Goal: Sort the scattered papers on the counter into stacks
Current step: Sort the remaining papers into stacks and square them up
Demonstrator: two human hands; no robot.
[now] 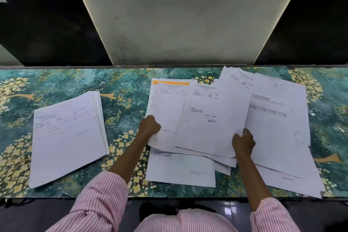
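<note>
Papers, gripped by left hand and right hand, overlap beside stack.

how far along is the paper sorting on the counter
Done: one fairly neat stack lies at the left of the counter. In hand: the left hand grips the orange-banded sheet, and the right hand grips the signed sheet. Left: the loose papers overlapping at the right, unsorted.

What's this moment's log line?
left hand grips orange-topped sheet | right hand grips signed sheet | stack at left | pile unsorted
</note>
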